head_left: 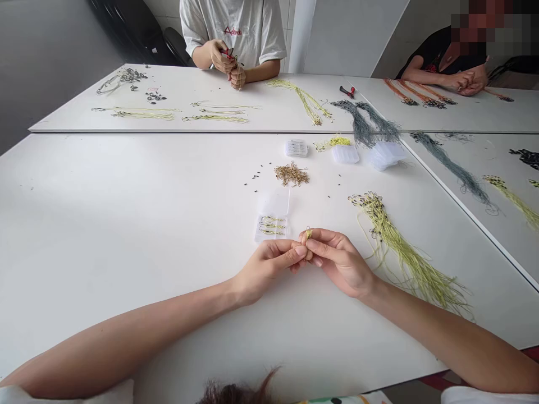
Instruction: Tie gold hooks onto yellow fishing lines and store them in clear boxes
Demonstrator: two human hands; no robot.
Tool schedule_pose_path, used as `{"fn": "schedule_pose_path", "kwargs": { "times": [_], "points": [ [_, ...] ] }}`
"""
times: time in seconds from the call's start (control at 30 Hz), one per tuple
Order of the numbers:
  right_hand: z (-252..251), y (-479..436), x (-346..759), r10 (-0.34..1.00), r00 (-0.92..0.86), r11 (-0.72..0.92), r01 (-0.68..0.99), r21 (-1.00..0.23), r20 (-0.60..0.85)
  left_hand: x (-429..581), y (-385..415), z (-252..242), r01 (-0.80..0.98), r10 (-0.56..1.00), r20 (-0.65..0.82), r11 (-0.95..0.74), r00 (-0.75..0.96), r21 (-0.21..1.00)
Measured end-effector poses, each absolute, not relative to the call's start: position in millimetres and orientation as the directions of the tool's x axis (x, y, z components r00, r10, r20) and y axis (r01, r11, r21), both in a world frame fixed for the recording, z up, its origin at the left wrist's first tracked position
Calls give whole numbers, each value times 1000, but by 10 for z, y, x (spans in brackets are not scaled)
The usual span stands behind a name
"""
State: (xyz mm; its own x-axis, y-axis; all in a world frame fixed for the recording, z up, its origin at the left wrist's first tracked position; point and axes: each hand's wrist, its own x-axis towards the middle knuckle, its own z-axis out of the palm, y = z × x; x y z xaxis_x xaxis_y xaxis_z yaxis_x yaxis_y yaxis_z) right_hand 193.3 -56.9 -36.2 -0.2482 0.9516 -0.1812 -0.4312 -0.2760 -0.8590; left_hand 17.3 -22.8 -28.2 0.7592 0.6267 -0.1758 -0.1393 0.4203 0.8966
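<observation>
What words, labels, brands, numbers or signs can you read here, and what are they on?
"A...": red lettering on the white shirt across the table; the remaining letters aren't clear enough to quote.
Small label with red marks, on the far table at left: too small to read.
I can read no other text.

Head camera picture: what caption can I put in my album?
Left hand and right hand hold a small yellow-green strand near an open clear box.

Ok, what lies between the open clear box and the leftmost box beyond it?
In the head view, a heap of small gold-coloured pieces lies between the open clear box and the leftmost box beyond it.
</observation>
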Motion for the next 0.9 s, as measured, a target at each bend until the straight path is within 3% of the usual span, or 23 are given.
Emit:
{"fn": "schedule_pose_path", "kwargs": {
  "times": [0.27, 0.9],
  "points": [
    [-360, -562, 1945, 960, -200, -264, -421, -868, -195, 170, -201, -287, -168, 624, -218, 499, 750, 850],
    [-359, -566, 1919, 963, -183, -259, -413, -873, -199, 175, -238, -282, -128, 649, -180, 399, 740, 908]
  ]
}}
